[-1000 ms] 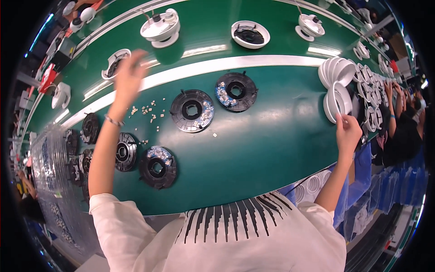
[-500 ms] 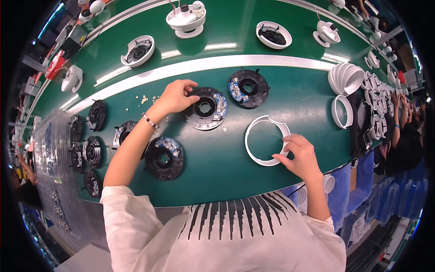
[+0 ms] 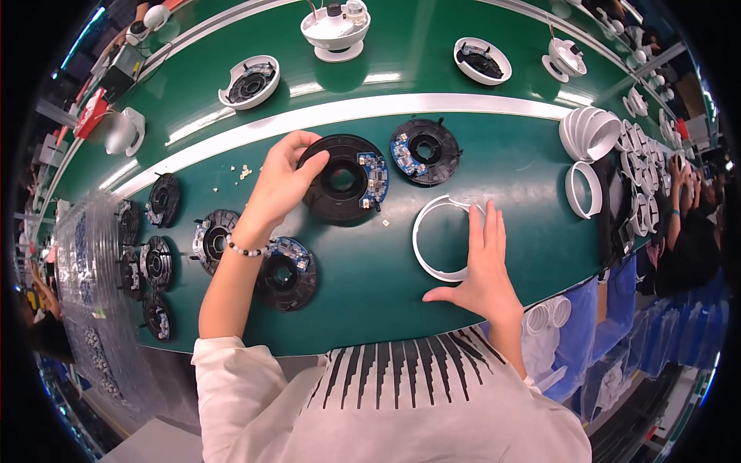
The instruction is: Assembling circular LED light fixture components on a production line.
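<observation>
A round black plastic disc (image 3: pixel 333 207) with a central hole and a blue circuit board (image 3: pixel 373 180) is pinched at its left edge by my left hand (image 3: pixel 282 179), apparently raised off the green table. My right hand (image 3: pixel 486 272) is spread open over the right side of a white ring (image 3: pixel 418 245) lying on the table, hiding part of its rim. Just beyond the held disc lies another black disc (image 3: pixel 441 163) with a blue board. A further disc (image 3: pixel 287 292) rests beside my left forearm.
More black discs (image 3: pixel 159 258) stand at the left beside clear plastic trays (image 3: pixel 93 270). White rings (image 3: pixel 584 190) are grouped at the right. Beyond a white strip (image 3: pixel 370 103), white shells (image 3: pixel 482 61) sit on green surface. Small pale pieces (image 3: pixel 245 171) are scattered near my left hand.
My left hand has lifted the black disc toward me, its face now turned more upward. My right hand has let go of the white ring's edge and spread its fingers.
</observation>
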A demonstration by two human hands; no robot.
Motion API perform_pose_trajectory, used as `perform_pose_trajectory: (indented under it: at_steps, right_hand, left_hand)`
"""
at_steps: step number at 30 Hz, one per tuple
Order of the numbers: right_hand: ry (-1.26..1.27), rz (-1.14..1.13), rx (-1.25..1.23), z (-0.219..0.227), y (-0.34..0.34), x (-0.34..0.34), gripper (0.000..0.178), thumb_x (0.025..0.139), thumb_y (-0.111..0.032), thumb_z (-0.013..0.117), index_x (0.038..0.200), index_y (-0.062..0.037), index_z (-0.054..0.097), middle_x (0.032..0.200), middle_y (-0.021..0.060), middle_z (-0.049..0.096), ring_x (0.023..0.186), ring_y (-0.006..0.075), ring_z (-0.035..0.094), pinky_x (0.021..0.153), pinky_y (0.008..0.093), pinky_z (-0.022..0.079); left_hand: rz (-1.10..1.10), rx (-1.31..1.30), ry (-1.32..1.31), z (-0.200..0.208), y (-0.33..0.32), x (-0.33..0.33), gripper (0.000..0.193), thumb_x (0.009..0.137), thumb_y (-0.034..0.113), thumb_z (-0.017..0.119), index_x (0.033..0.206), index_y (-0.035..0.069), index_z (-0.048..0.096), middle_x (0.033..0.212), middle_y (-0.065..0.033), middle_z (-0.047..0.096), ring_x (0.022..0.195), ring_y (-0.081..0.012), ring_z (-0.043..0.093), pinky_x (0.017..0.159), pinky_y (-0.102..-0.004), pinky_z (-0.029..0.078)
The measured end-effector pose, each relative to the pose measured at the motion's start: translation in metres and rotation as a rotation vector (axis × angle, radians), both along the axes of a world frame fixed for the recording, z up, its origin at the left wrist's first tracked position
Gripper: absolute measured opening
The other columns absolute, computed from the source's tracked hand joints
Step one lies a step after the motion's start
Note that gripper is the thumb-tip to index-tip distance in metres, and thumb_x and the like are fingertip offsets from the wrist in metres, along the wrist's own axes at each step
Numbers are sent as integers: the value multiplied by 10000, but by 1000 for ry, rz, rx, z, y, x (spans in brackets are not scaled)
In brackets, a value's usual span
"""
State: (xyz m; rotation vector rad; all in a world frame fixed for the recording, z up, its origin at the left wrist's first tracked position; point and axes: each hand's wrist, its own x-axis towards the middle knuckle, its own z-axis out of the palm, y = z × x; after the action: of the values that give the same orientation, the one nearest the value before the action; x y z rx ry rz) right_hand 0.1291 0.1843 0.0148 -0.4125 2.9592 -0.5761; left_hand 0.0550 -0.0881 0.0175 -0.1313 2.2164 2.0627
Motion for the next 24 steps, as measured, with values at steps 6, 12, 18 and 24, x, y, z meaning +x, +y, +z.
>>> perform_pose_trajectory:
  at_steps: [6,12,18,24]
  right_hand:
    - [68,-53,-56,-13,-17,-6,1142,438,-336,816,1274,89,164,1278,300,231,1180,431,259,978,457,231]
    - [-52,111,-149,-2,-12,-11,1104,461,-228,802,1303,45,142,1302,235,249,1215,388,245,993,430,239]
    - [48,110,-1244,30,-57,-44,1121,506,-261,816,1313,36,97,1313,200,214,1197,311,292,983,400,249]
    - [368,310,-762,42,-97,-60,1199,472,-290,816,1318,53,38,1272,247,232,1175,373,261,951,441,264]
  left_hand:
    - [26,160,80,5,-1,3,169,819,29,520,976,-5,467,866,-86,597,781,-99,553,674,-217,450]
    - [34,204,48,14,-9,8,221,793,-5,520,999,-22,442,893,-103,598,813,-124,569,727,-240,460]
    - [77,361,161,13,10,15,262,786,-24,514,1032,-27,423,940,-105,582,843,-127,565,757,-250,458]
    - [-223,815,208,24,6,30,675,705,139,567,1270,-36,243,1259,-169,366,1173,-245,371,988,-356,279]
